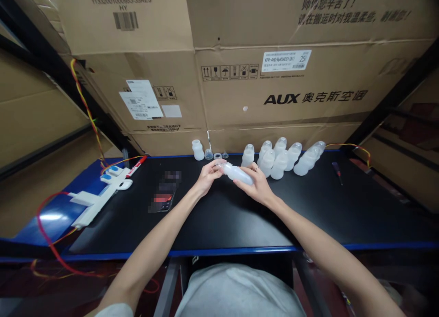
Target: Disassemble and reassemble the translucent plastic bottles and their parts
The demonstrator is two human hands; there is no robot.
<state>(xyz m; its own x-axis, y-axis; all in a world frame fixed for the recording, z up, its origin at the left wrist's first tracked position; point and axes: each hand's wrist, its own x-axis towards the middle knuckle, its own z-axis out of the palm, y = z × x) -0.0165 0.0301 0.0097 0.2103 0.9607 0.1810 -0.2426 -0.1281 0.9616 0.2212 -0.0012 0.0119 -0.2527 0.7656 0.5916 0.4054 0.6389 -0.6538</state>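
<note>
Above the black tabletop I hold a translucent white baby bottle (237, 174) tilted on its side, its capped end pointing left. Around that clear cap end, my left hand (207, 176) has its fingers closed. My right hand (256, 184), with a ring on one finger, is wrapped round the bottle's body. Behind the hands stand an uncapped bottle (198, 150), a clear cap (209, 154), a white collar ring (217, 156) and a small clear teat (225, 155). To the right, several capped bottles (280, 164) stand in a cluster.
A white power strip (99, 203) with cables and a red marker (136, 166) lie at the left. A phone-like, pixelated item (165, 193) is near my left forearm. A screwdriver (338, 171) lies at the right. Cardboard (233, 93) walls the back.
</note>
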